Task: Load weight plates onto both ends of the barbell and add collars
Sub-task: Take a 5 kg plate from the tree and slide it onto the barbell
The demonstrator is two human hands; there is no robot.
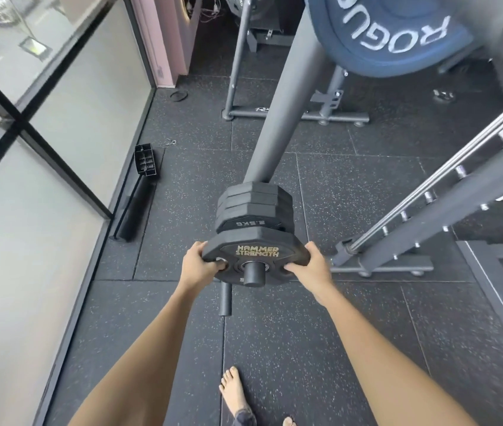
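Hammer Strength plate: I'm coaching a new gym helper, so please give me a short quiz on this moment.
1. True or false: the left hand and the right hand both grip the Hammer Strength plate.
2. What marking shows on the smaller plate directly behind it? A) 2.5KG B) 10KG C) 20KG
3. Fill in: the big blue plate at the top of the head view reads ____.

Key: 1 true; 2 A; 3 ROGUE.
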